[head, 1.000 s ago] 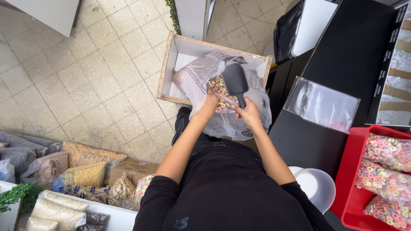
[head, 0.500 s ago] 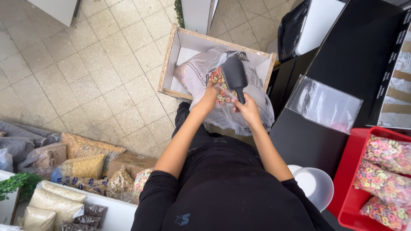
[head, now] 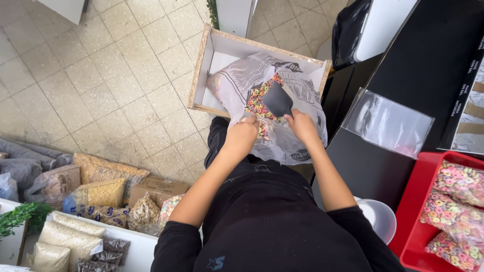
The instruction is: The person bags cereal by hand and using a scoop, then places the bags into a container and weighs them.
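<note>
A large clear plastic bag (head: 282, 90) full of colourful ring cereal (head: 255, 99) stands in a wooden box (head: 201, 65) on the tiled floor. My left hand (head: 242, 136) grips the near edge of the bag's mouth and holds it apart. My right hand (head: 302, 126) holds a black scoop (head: 277, 99) whose blade is down among the cereal rings inside the bag.
On the black counter (head: 403, 65) to the right lies an empty clear bag (head: 388, 123). A red tray (head: 418, 201) holds filled cereal bags (head: 461, 181). A white bowl (head: 378, 219) sits beside my right elbow. Bagged grains and nuts (head: 96, 194) pile up lower left.
The scoop has dipped lower into the cereal. My left hand has shifted down along the bag's edge, and the view has tilted slightly.
</note>
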